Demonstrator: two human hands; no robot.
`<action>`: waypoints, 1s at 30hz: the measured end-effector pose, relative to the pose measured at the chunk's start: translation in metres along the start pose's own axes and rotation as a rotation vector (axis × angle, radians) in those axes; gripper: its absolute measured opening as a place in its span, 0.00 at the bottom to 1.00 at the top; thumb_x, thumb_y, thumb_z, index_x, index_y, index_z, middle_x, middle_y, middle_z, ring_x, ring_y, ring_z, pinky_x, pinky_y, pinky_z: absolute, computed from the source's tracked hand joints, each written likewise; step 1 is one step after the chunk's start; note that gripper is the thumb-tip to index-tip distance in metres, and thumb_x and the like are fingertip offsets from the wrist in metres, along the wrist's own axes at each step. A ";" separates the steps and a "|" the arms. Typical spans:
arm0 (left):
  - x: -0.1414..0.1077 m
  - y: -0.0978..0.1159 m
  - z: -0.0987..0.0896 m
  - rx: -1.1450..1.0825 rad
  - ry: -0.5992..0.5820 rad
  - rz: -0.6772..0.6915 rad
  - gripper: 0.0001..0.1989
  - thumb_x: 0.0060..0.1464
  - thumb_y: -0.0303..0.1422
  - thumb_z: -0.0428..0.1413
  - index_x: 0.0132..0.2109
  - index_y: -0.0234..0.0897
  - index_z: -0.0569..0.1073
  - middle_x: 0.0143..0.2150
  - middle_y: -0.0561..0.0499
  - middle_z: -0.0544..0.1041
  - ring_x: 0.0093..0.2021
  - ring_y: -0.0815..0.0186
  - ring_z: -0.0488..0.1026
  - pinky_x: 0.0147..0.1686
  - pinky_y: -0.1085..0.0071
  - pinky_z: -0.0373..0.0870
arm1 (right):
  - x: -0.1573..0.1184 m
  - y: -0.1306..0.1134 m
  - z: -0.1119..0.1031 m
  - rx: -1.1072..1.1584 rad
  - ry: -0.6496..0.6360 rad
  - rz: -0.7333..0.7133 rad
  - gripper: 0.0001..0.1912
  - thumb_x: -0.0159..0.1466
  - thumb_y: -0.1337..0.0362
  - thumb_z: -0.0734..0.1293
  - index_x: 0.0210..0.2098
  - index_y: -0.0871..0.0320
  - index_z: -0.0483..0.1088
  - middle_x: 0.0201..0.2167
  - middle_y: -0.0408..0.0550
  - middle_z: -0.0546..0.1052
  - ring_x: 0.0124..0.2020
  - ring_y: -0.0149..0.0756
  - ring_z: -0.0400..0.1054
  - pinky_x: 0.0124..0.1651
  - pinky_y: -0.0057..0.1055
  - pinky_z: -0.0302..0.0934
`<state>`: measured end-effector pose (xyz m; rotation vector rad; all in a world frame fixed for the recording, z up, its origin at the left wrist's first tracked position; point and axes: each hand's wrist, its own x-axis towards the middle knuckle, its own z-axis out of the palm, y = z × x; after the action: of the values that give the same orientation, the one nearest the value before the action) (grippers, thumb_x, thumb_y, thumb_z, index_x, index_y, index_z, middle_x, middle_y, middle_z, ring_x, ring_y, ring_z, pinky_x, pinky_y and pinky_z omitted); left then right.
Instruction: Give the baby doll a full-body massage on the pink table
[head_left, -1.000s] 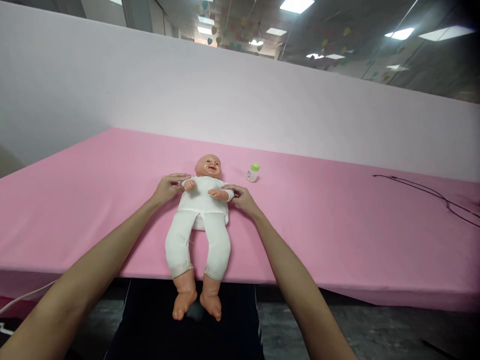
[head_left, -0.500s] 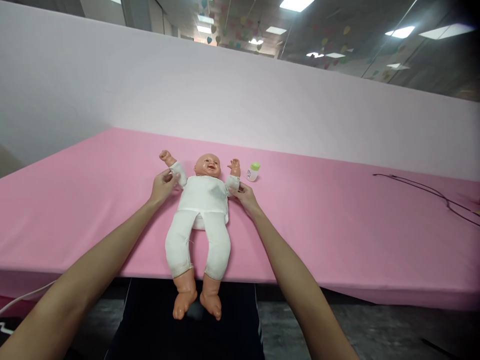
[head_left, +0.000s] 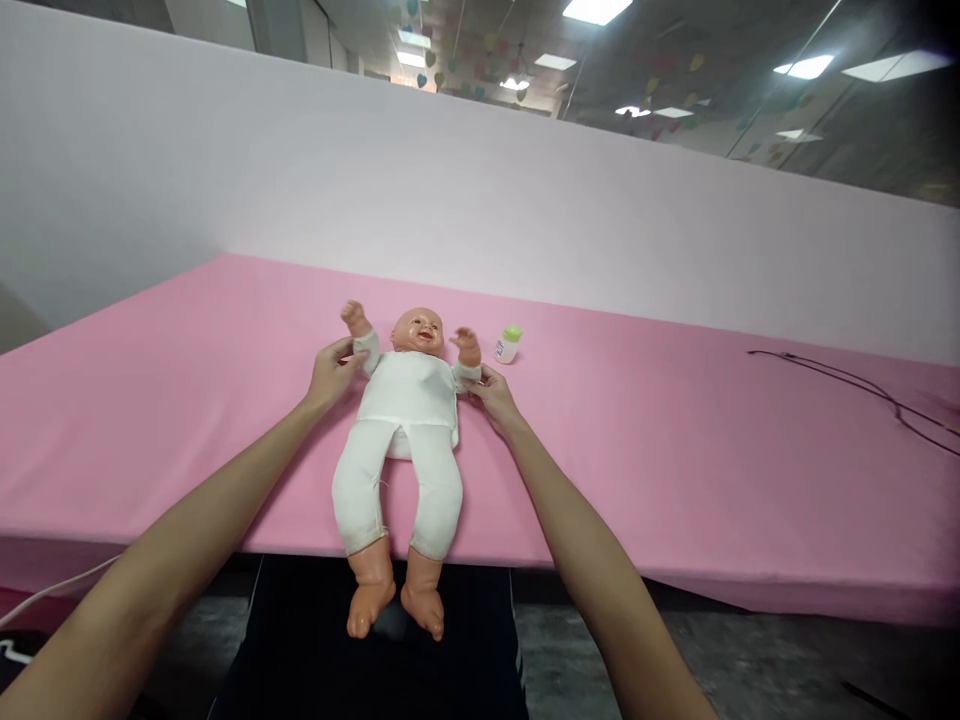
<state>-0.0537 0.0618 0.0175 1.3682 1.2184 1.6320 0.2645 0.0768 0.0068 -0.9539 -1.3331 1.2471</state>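
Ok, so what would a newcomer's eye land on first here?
Most likely the doll in white, lying face up on the pink table with its feet past the near edge. The left hand and right hand hold its raised arms. Just beyond the right hand sits a small green-capped bottle.

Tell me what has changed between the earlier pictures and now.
The arms of the doll swung from across its chest up and outward beside its head, then came slightly inward. The left hand and right hand stay at its sleeves; no grip visibly changed. The torso, legs and green-capped bottle stayed put.
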 end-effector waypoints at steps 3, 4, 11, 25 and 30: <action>0.007 -0.015 -0.007 -0.053 0.133 -0.069 0.26 0.51 0.47 0.66 0.52 0.37 0.75 0.34 0.49 0.81 0.29 0.63 0.77 0.31 0.68 0.73 | 0.005 0.007 -0.003 0.028 0.096 0.028 0.28 0.49 0.44 0.83 0.37 0.56 0.75 0.26 0.41 0.75 0.24 0.29 0.63 0.25 0.28 0.57; 0.009 -0.019 -0.010 -0.061 0.166 -0.107 0.27 0.51 0.46 0.66 0.54 0.37 0.73 0.31 0.50 0.79 0.26 0.64 0.75 0.28 0.69 0.72 | 0.006 0.009 -0.005 0.029 0.117 0.043 0.29 0.49 0.42 0.82 0.36 0.56 0.74 0.24 0.40 0.73 0.22 0.28 0.61 0.23 0.27 0.54; 0.008 -0.013 -0.011 -0.043 -0.012 0.005 0.27 0.46 0.48 0.71 0.50 0.36 0.81 0.40 0.45 0.84 0.37 0.57 0.81 0.35 0.66 0.76 | -0.002 -0.002 -0.002 -0.028 -0.023 -0.011 0.24 0.50 0.53 0.84 0.42 0.56 0.80 0.37 0.47 0.83 0.36 0.38 0.74 0.41 0.35 0.70; 0.004 -0.002 -0.003 0.016 -0.021 0.021 0.18 0.48 0.45 0.69 0.41 0.37 0.83 0.41 0.45 0.84 0.39 0.57 0.79 0.34 0.68 0.73 | 0.001 0.003 0.000 -0.029 0.033 0.022 0.23 0.50 0.51 0.82 0.39 0.56 0.77 0.30 0.42 0.79 0.27 0.32 0.68 0.31 0.30 0.64; 0.012 -0.021 -0.014 -0.035 0.142 -0.175 0.20 0.48 0.50 0.67 0.31 0.37 0.76 0.26 0.51 0.75 0.23 0.67 0.69 0.23 0.72 0.66 | 0.005 0.009 -0.005 -0.018 0.102 0.059 0.30 0.49 0.39 0.82 0.34 0.57 0.74 0.21 0.39 0.71 0.21 0.28 0.59 0.24 0.28 0.53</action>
<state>-0.0715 0.0769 0.0017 1.1062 1.3449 1.6403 0.2681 0.0843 -0.0016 -1.0622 -1.2458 1.2169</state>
